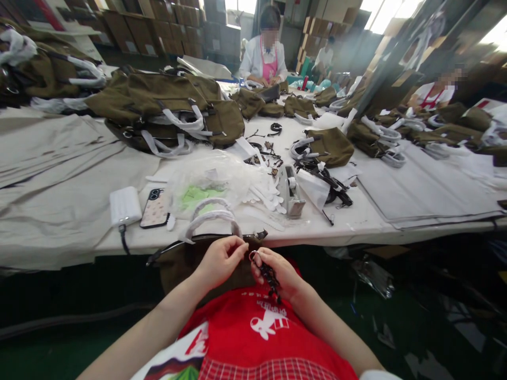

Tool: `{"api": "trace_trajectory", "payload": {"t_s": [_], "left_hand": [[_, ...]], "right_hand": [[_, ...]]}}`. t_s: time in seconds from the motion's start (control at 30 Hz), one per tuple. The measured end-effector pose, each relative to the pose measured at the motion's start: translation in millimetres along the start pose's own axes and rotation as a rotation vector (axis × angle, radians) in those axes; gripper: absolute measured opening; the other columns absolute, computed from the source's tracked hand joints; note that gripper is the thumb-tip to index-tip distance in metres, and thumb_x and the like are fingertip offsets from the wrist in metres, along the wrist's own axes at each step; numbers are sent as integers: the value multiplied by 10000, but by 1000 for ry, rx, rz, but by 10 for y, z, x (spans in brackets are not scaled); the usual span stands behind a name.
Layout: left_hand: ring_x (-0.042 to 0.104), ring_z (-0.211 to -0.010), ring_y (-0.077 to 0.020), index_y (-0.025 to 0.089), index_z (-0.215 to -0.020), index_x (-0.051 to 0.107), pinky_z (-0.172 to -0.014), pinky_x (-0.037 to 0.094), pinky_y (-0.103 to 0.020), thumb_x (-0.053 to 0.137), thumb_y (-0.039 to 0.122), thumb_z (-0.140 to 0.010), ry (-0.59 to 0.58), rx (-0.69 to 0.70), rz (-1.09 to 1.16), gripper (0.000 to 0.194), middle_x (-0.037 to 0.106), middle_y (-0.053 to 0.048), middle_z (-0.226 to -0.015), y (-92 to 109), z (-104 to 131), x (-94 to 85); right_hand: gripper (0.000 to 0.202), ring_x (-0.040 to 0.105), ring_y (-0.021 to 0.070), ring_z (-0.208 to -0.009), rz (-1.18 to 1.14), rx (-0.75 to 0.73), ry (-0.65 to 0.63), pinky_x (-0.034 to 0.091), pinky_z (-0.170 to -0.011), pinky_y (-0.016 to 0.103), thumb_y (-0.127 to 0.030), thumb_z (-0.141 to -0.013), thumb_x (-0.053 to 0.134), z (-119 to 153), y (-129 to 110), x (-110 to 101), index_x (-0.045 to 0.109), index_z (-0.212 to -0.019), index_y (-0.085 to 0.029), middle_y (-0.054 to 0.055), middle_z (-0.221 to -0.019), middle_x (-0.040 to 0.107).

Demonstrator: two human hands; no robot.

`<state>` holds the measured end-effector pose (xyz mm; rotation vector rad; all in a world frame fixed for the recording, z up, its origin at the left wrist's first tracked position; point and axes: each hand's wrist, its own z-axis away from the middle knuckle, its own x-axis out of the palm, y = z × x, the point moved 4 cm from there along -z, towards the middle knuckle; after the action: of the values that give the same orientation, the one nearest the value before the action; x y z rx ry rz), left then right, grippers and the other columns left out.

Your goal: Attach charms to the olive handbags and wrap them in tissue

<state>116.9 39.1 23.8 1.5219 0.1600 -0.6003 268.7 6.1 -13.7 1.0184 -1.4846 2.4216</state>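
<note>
- Left hand [224, 258]: thumb and fingertip pressed together in a pinch; whether anything thin sits between them, I can't tell!
- Right hand [279, 272], at three o'clock from the left, is closed around a dark strap bundle [270, 279], a shiny ring [253, 255] poking out by the thumb.
- The olive bag [174, 272] is at nine o'clock from the hands, against the near edge of the table [348, 229], its wrapped handles [214, 215] standing up at ten.
- Danger one: the ring looks small and smooth, so a loose right grip could let it slip and drop into the dark below.
- Danger two: that bundle is bunched, and a hasty tug could knot it.
- Danger three, ten o'clock: the phone [156, 208] and white power bank [125, 206] lie near the table edge; a snagged cable [124, 240] might drag the power bank off.
- One o'clock, the tape dispenser [291, 192]: a careless forward reach could bump it into the loose straps [338, 195] at two.
</note>
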Motion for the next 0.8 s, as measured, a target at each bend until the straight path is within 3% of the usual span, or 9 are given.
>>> {"api": "trace_trajectory", "payload": {"t_s": [0.07, 0.13, 0.23, 0.33, 0.5, 0.67, 0.8], "left_hand": [[554, -613, -173, 182, -762, 608, -603, 396, -284, 505, 462, -883, 197, -24, -266, 321, 601, -24, -651, -91, -43, -98], [550, -622, -185, 192, -763, 597, -599, 375, -292, 575, 504, -829, 268, -50, -457, 320, 587, -21, -661, -188, -103, -116], [541, -608, -179, 202, -721, 570, -569, 358, -284, 652, 506, -754, 181, -50, -508, 317, 589, -12, -672, -319, -235, -30], [530, -580, -164, 211, -668, 554, -568, 369, -277, 625, 469, -772, 128, -54, -406, 287, 587, 7, -628, -372, -371, -26], [633, -805, -211, 213, -827, 646, -742, 436, -298, 560, 528, -817, 78, 31, -313, 327, 711, -33, -887, -224, -540, -290], [643, -742, -241, 195, -806, 643, -697, 428, -318, 491, 591, -845, 11, -129, -480, 426, 699, -46, -775, -164, -584, -383], [662, -869, -282, 169, -893, 669, -773, 447, -341, 456, 589, -862, 58, -197, -491, 472, 720, -93, -884, -146, -519, -317]], "right_hand": [[249, 473, 90, -475, -1, -32, 32, 317, -468, 202, -367, -853, 589, -23, 13, -41, 503, -715, -179, -14, -606, 550], [253, 469, 92, -479, 12, -60, 56, 310, -480, 212, -356, -857, 572, -50, 39, -83, 497, -694, -178, -12, -600, 540], [251, 465, 93, -481, 29, -77, 63, 305, -492, 222, -341, -849, 566, -90, 96, -115, 495, -674, -176, -11, -596, 532], [245, 458, 91, -468, 48, -63, 66, 285, -478, 224, -339, -832, 566, -117, 152, -110, 491, -663, -178, -13, -587, 529], [250, 444, 82, -448, 80, -48, 65, 281, -457, 215, -342, -792, 580, -191, 124, -36, 490, -628, -177, -24, -553, 517], [223, 461, 85, -420, 116, 32, 53, 299, -424, 202, -325, -748, 579, -398, 75, 120, 516, -602, -169, -19, -521, 533], [163, 462, 92, -387, 91, 172, 102, 310, -392, 189, -256, -739, 530, -585, 147, 191, 531, -605, -162, -6, -491, 533]]}}
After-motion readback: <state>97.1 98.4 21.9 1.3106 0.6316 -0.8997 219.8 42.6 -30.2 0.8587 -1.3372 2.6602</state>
